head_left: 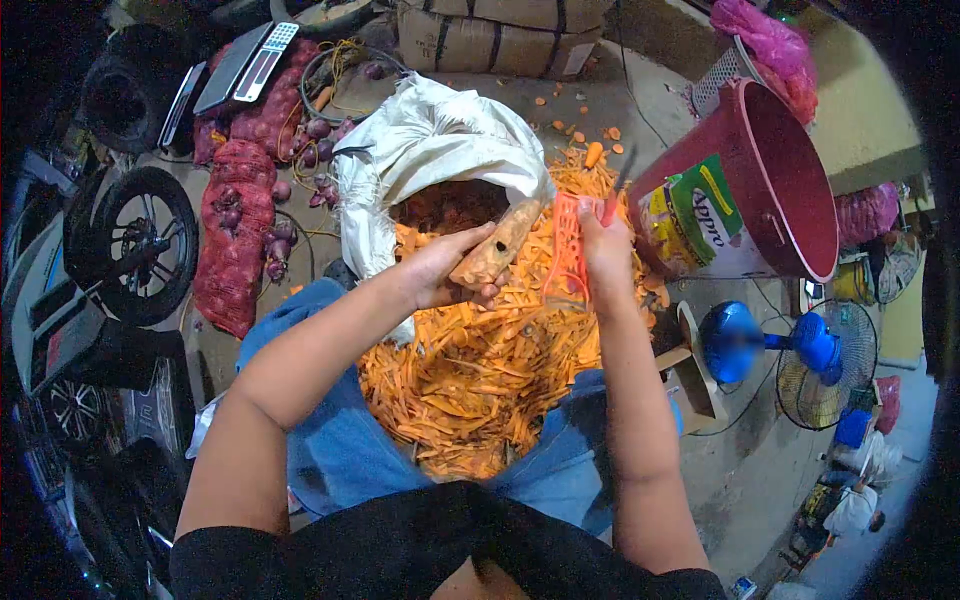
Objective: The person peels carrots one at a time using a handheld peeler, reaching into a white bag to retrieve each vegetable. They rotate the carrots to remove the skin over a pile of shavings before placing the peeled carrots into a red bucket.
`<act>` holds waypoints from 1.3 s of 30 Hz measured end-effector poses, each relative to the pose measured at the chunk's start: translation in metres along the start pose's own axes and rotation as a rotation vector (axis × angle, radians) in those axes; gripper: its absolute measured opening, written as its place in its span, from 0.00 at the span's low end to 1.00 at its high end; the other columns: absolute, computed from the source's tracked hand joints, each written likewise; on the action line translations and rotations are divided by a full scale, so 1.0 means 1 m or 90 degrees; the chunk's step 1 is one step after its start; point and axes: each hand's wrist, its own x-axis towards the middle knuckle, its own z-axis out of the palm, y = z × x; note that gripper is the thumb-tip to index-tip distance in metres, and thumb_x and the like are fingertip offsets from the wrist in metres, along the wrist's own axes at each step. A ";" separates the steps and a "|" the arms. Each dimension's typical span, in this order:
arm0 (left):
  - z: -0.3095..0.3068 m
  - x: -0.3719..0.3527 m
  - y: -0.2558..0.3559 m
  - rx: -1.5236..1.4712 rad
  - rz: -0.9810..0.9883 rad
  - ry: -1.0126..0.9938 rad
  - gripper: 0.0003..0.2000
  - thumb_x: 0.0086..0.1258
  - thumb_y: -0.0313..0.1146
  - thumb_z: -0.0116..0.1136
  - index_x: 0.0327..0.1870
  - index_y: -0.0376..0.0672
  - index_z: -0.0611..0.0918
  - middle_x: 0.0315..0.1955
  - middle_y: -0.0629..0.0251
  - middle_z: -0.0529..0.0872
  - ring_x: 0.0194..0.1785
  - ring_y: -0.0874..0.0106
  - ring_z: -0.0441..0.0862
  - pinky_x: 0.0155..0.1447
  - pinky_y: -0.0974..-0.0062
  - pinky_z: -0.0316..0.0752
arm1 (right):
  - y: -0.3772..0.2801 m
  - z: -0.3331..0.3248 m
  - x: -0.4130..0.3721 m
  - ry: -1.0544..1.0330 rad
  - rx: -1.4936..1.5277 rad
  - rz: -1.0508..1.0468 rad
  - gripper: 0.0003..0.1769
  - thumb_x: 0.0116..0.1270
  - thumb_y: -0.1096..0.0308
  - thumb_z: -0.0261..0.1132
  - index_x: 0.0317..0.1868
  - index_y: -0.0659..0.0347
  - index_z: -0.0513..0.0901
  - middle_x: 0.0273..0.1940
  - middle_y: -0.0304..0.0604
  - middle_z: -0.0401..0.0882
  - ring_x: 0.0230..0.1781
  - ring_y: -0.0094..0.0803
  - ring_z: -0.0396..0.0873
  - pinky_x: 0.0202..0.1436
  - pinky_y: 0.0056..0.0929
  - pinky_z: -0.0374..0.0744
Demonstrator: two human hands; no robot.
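Note:
My left hand (445,268) is closed around a large, pale, rough-skinned carrot (495,250) with a dark spot on its side. To its right, my right hand (607,250) grips a knife (611,207) by its red handle, the dark blade pointing up and away from me. An orange-red plastic piece with cut-out slots (566,245) shows right beside that hand. Knife and carrot are apart. Under both hands lies a deep heap of orange carrot peelings (450,395), between my knees. Just beyond the carrot stands a white woven sack (440,125), its mouth gaping with dark contents inside.
On the right a dark red bucket (685,190) leans with its opening turned sideways. A fan (825,365) stands behind it. Red net bags of onions (235,240) and a motorbike wheel (145,245) are at the left. Wrapped bales (500,40) sit at the back.

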 end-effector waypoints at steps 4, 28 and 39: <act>0.013 -0.014 0.009 0.013 -0.016 0.014 0.21 0.63 0.51 0.27 0.39 0.42 0.68 0.18 0.64 0.71 0.15 0.74 0.67 0.22 0.75 0.67 | -0.004 -0.001 -0.003 -0.077 -0.190 -0.074 0.08 0.58 0.67 0.52 0.27 0.63 0.72 0.18 0.32 0.67 0.17 0.17 0.63 0.21 0.19 0.65; 0.018 -0.024 0.029 0.194 0.143 -0.124 0.34 0.50 0.32 0.57 0.58 0.51 0.53 0.21 0.72 0.67 0.16 0.85 0.58 0.16 0.89 0.51 | 0.010 0.007 -0.027 -0.415 -0.361 -0.021 0.09 0.48 0.66 0.59 0.26 0.64 0.72 0.18 0.42 0.72 0.19 0.26 0.69 0.23 0.26 0.69; 0.014 -0.008 0.014 0.620 0.317 0.132 0.38 0.44 0.30 0.61 0.57 0.47 0.53 0.22 0.72 0.70 0.18 0.86 0.64 0.17 0.89 0.56 | 0.013 0.017 -0.026 -0.347 -0.450 0.044 0.16 0.46 0.59 0.58 0.23 0.67 0.74 0.21 0.53 0.74 0.23 0.39 0.74 0.27 0.31 0.71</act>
